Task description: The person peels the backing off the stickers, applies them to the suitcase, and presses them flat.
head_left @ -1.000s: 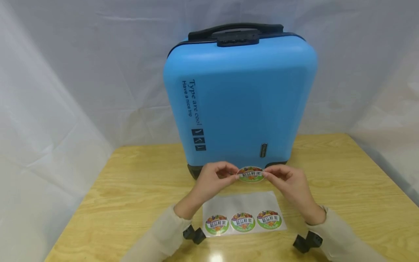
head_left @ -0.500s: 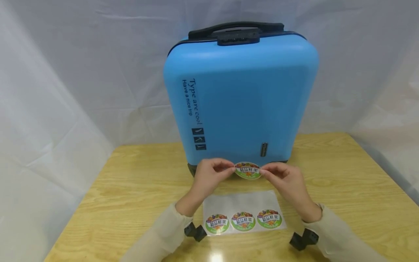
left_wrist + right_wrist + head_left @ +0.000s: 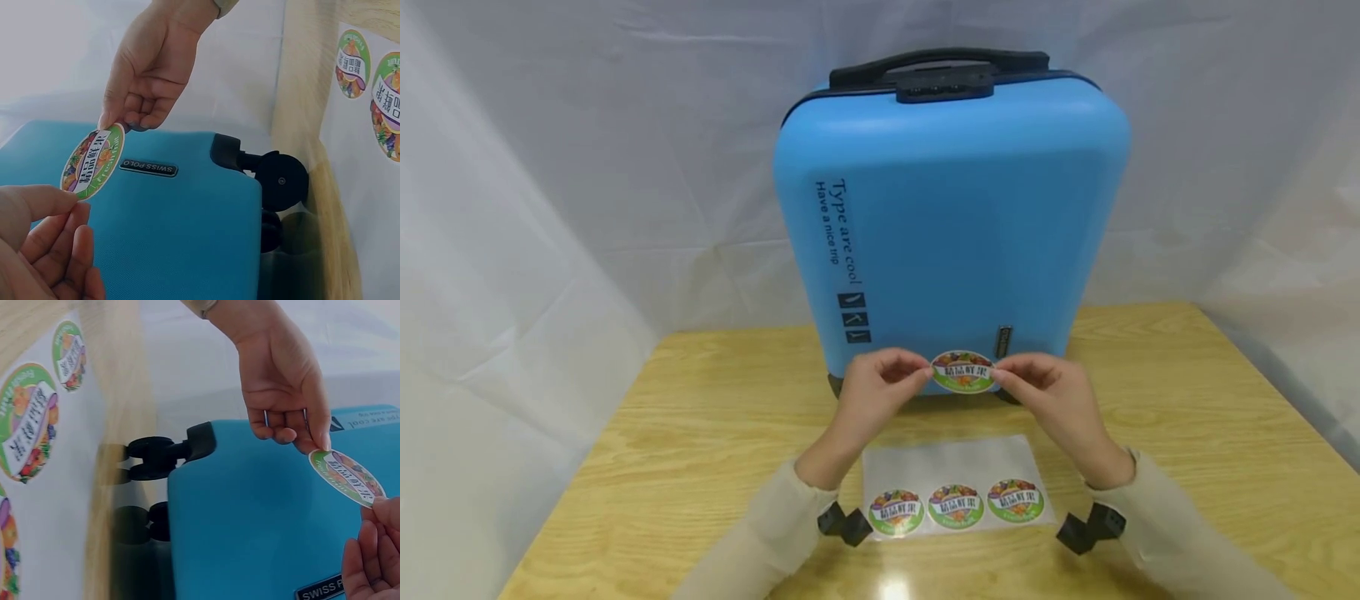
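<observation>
An oval sticker (image 3: 963,372) with a fruit print and a green lower edge is stretched between both hands in the head view. My left hand (image 3: 877,395) pinches its left end between thumb and forefinger. At the opposite end, my right hand (image 3: 1060,403) pinches the edge the same way. Behind the sticker stands a blue suitcase (image 3: 955,233), upright, with a black handle on top; the sticker overlaps its lower front in the head view. In the left wrist view the sticker (image 3: 94,161) appears in front of the suitcase near its small nameplate (image 3: 149,167).
A white backing sheet (image 3: 940,457) with three more oval stickers along its near edge lies on the wooden table (image 3: 715,433), below the hands. The suitcase's black wheels (image 3: 281,181) show in the left wrist view. White cloth (image 3: 550,167) hangs behind and beside the table.
Both hands have moved up and slightly left, carrying the sticker from low by the suitcase's base to in front of its lower face. Suitcase and sheet stay put.
</observation>
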